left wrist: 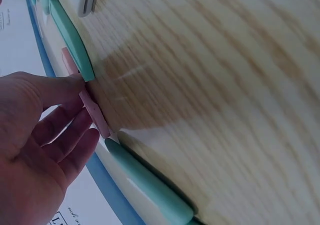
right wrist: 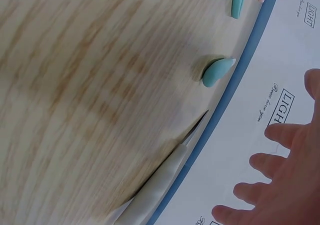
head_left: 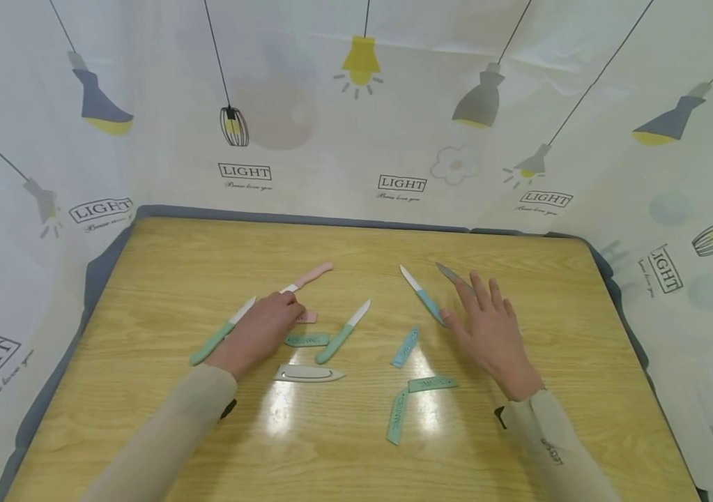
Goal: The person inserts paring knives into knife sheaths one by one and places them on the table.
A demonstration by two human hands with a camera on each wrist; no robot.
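My left hand (head_left: 262, 324) reaches over the table's left half and pinches a pink knife sheath (left wrist: 95, 112) between thumb and forefinger. Behind it lies a pink-handled knife (head_left: 315, 273), and a green sheath (head_left: 307, 340) is close to my fingers. One green-handled knife (head_left: 210, 345) lies partly under my left forearm; another green-handled knife (head_left: 339, 341) rests to the right. My right hand (head_left: 491, 335) is spread with fingers apart, holding nothing. Below it lies a grey-handled knife (right wrist: 157, 180), and a blue-handled knife (head_left: 426, 302) lies by its thumb.
A pale grey sheath (head_left: 309, 374), a blue sheath (head_left: 405, 347) and two green sheaths (head_left: 433, 383) lie toward the front of the wooden table (head_left: 205, 439). A printed white curtain (head_left: 325, 146) closes off the back and sides.
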